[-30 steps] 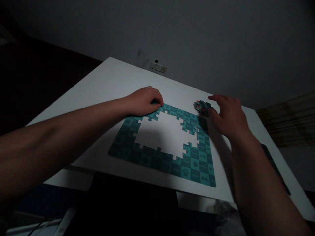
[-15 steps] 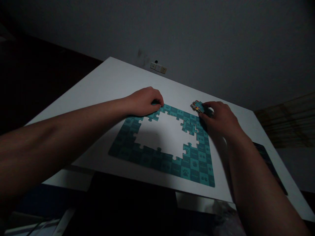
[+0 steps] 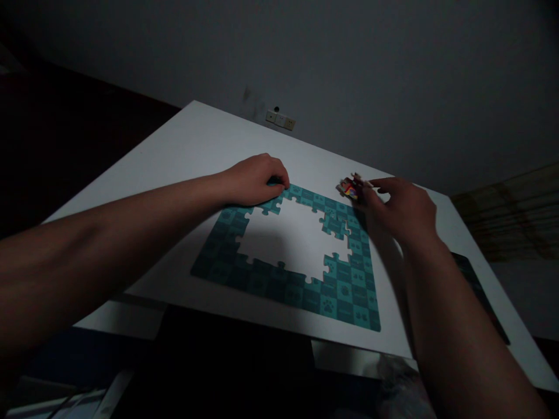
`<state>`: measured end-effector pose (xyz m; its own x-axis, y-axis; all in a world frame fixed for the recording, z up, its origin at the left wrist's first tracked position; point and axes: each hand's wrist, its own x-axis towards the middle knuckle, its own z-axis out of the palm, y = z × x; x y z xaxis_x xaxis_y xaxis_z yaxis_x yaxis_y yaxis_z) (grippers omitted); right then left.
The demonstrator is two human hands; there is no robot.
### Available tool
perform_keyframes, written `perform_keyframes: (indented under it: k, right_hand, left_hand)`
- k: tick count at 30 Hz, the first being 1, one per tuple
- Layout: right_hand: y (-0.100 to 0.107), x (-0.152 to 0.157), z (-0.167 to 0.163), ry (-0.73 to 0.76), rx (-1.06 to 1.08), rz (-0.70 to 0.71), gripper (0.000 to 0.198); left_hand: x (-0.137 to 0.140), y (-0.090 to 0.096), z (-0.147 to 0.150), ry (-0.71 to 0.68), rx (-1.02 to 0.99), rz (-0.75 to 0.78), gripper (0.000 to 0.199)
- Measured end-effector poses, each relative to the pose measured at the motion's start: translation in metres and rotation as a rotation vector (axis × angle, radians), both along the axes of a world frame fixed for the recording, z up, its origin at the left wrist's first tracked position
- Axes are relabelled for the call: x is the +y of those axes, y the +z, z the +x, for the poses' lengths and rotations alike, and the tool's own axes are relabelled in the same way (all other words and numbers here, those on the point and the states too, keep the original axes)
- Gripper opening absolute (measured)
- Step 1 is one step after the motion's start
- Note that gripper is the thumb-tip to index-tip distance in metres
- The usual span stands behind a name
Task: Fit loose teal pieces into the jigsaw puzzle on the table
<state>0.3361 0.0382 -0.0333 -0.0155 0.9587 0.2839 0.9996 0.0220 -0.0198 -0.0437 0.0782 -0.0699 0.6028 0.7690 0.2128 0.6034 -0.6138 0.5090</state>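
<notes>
A teal checkered jigsaw puzzle lies on the table, its border joined into a frame around a white gap in the middle. My left hand rests at the puzzle's far edge, fingers curled and pressed to the thumb; whatever is inside them is hidden. Beyond the far right part of the border is a small pile of loose puzzle pieces with red, yellow and white print. My right hand is closed at that pile, a dark reddish puzzle piece pinched at its fingertips, partly blurred.
The white table runs back to a grey wall with a row of sockets. A dark flat object lies beyond my right forearm. Crumpled clear plastic is below the front edge.
My right hand has shifted slightly right and turned. The pile's top, teal before, now shows red and yellow print, and a dark reddish piece is at my fingertips. My left hand stays put.
</notes>
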Motion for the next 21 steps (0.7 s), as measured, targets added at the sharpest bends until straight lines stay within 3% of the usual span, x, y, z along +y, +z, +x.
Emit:
perform_keyframes:
  k: [3,6,9,12,15,21]
  right_hand:
    - [0.001,-0.002,-0.002,0.069,0.109,0.162,0.048]
    - [0.000,-0.008,-0.010,0.337,0.304,0.216,0.037]
    - [-0.004,-0.018,-0.027,0.667,0.408,0.027,0.026]
    - [-0.008,-0.027,-0.044,0.843,0.423,-0.192,0.020]
    - [-0.012,-0.031,-0.052,0.905,0.464,-0.315,0.021]
    - [-0.012,-0.030,-0.053,0.881,0.484,-0.380,0.019]
  left_hand:
    - [-0.001,0.000,0.000,0.003,0.007,-0.002,0.036]
    - [-0.001,0.000,0.000,0.000,0.005,0.015,0.036]
    - [-0.001,0.000,0.000,-0.001,0.003,0.024,0.036]
    - [-0.001,0.001,0.001,0.002,0.011,0.016,0.037]
    - [-0.002,0.003,0.002,0.007,0.023,0.008,0.036]
    - [-0.002,0.003,0.001,0.002,0.013,0.030,0.035]
